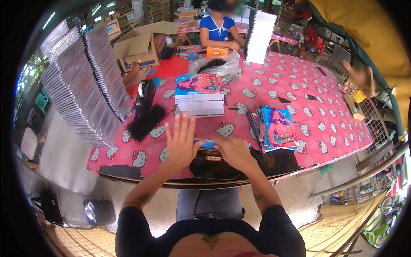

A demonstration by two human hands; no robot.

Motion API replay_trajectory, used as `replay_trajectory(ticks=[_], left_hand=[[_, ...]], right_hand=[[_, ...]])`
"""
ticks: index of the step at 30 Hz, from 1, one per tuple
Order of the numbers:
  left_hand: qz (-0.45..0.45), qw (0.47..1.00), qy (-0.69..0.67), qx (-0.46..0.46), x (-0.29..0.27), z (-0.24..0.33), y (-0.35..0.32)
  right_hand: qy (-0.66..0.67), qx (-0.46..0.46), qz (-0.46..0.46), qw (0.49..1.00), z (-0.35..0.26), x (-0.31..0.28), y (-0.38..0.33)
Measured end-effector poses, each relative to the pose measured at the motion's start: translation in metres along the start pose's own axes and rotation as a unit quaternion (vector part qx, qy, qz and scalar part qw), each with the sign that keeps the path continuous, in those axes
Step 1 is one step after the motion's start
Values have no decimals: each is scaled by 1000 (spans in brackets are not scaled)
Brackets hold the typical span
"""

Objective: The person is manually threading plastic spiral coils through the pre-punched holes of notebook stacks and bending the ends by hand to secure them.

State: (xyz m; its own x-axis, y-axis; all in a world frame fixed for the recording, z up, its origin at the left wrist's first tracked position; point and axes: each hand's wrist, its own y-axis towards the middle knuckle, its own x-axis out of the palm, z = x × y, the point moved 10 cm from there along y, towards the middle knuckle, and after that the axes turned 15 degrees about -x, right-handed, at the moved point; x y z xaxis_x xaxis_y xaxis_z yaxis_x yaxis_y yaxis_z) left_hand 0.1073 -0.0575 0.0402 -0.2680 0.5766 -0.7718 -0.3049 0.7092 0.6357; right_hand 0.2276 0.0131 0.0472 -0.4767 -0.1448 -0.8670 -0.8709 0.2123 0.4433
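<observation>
blue notebook [208,144]: thin, blue cover, mostly hidden btw both hands; lies at near edge of worktop, over a dark patch, centre of view.
left hand [180,143]: flat, palm down, fingers [177,126] spread apart and straight, pressing on left end of blue notebook; not curled round anything.
right hand [234,150]: knuckles up, fingers curled in and closed on right end of blue notebook; fingertips hidden under hand.
dark patch [239,165]: black area w/o cloth at near worktop edge, under and right of hands.
fanned notebooks [276,128]: few loose ones, blue cover w/ figure on top, just right of right hand, spines showing at left.
notebook stack [199,95]: neat pile, same blue cover on top, beyond hands, centre worktop.
black binding strips [147,122]: loose bundle, left of stack, near left hand.
tape dispenser [145,95]: dark, beyond strips.
tall leaning piles [83,83]: grey spiral-bound sheets, far left, fanned high.
worktop [299,85]: pink cloth w/ white cat-face print.
plastic bag [216,66]: clear, dark coils inside, behind stack.
white bound block [260,36]: upright, black spiral edge, far side.
cardboard box [141,45]: open, far left.
other person [218,28]: blue top, seated at far side, well apart.
</observation>
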Motion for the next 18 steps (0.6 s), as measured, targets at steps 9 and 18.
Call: replay_trajectory(ticks=[9,18], left_hand=[[-44,997,2,55,-1,27,1],[-93,988,-78,98,9,44,-28]], right_hand=[[12,-12,-7,1000,1,-9,-2],[19,2,4,1000,5,-9,0]])
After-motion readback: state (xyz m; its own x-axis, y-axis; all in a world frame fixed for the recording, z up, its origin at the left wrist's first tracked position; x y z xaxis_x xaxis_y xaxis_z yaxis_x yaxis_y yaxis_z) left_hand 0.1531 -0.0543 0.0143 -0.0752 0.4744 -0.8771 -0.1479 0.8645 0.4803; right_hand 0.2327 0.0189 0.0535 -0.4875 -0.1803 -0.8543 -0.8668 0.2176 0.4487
